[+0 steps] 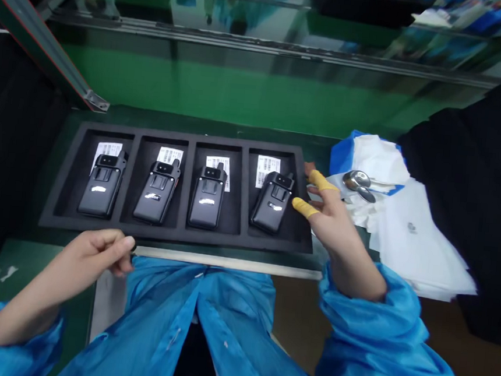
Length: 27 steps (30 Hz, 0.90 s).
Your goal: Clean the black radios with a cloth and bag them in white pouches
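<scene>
A black foam tray lies on the green bench, divided into several compartments. Each compartment holds a black handheld radio with a stubby antenna and a white barcode label partly under it; the rightmost radio leans towards the right. My left hand is at the tray's front edge, left of the middle, its fingers curled and the thumb against them. Whatever it may pinch is hidden. Beside the tray's right end, my right hand has its fingers apart, with yellow finger cots on the thumb and index finger. It holds nothing visible.
Right of the tray stand a blue box with white tissues, a shiny metal object and a stack of white plastic bags. A green panel closes the back. Black cloth hangs at both sides.
</scene>
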Motion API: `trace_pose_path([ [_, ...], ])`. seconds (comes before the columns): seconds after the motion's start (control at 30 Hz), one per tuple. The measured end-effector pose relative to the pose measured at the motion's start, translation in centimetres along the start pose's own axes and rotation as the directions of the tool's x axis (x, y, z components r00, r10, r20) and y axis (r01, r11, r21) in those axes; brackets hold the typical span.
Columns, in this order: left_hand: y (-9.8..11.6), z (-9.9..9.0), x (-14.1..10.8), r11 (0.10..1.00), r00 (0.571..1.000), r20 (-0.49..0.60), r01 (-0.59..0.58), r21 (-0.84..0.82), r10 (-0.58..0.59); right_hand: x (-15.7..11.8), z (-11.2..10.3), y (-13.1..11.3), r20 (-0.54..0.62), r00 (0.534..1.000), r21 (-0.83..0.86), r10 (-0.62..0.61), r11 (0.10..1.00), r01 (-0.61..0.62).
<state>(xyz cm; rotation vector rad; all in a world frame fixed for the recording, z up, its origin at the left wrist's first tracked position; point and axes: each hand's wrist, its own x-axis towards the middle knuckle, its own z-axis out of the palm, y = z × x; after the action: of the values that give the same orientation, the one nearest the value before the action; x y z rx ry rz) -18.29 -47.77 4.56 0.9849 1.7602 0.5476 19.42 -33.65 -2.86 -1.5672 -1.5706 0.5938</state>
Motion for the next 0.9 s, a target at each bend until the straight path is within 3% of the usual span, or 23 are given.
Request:
trace_pose_path([
  [0.07,1.3,1.1,-0.1,0.978,0.97,-0.129,-0.198,0.072,0.206,-1.2,-0.8,-2.0,-0.021,0.996,-0.176,-0.088,0.981,0.083],
  [0.13,2.8,3.1,0.6,0.902,0.865,-0.259,-0.393,0.179,0.429,-2.8,-1.1,-3.8,-0.032,0.982,-0.37,-0.188,0.915,0.163],
  [0.2,4.1,5.4,1.8,0.768,0.731,-0.256,-0.548,0.332,0.632,-4.4,-0.9,-4.9,-0.006,0.969,-0.521,-0.247,0.828,0.208],
  [0.27,4.9,7.4,3.0,0.678,0.676,-0.217,-0.549,0.489,0.704,-5.7,-0.2,-5.3,0.043,0.961,-0.613,-0.273,0.752,0.241],
  [0.4,5.2,9.6,4.1,0.591,0.689,-0.14,-0.476,0.651,0.711,-7.2,1.0,-4.9,0.085,0.949,-0.67,-0.304,0.688,0.28],
  [0.57,4.8,10.4,4.5,0.586,0.68,-0.152,-0.471,0.659,0.717,-7.3,2.1,-4.6,-0.003,0.942,-0.565,-0.336,0.778,0.276],
  [0.7,5.0,10.9,5.0,0.578,0.687,-0.147,-0.453,0.679,0.712,-6.9,3.2,-5.5,-0.133,0.905,-0.466,-0.405,0.831,0.304],
  [0.9,6.8,10.6,5.4,0.543,0.729,-0.068,-0.44,0.716,0.681,-7.4,4.5,-6.8,-0.111,0.87,-0.313,-0.48,0.848,0.428],
])
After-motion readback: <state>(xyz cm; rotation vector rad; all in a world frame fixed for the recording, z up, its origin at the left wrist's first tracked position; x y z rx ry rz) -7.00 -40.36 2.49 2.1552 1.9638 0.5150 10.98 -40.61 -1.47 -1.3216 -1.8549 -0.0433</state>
